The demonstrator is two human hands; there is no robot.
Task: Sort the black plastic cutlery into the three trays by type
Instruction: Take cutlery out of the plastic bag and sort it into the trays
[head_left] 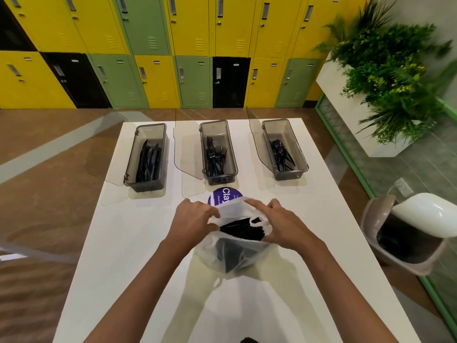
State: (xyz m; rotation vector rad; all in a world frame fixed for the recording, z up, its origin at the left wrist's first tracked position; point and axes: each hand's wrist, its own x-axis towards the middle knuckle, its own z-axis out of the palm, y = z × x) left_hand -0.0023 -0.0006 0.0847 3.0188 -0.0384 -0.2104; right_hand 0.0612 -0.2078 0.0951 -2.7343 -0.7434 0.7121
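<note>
Partly hidden, purple label (222, 197) reading "Cla", left hand (195, 219) and right hand (284, 224) gripping plastic bag (237, 258)

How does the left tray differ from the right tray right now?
The left tray holds knives; the right tray holds spoons. The knives spread across most of the left tray's floor, while the spoons bunch toward the right tray's left wall. Both trays are smoky grey, rectangular and stand open.
</note>
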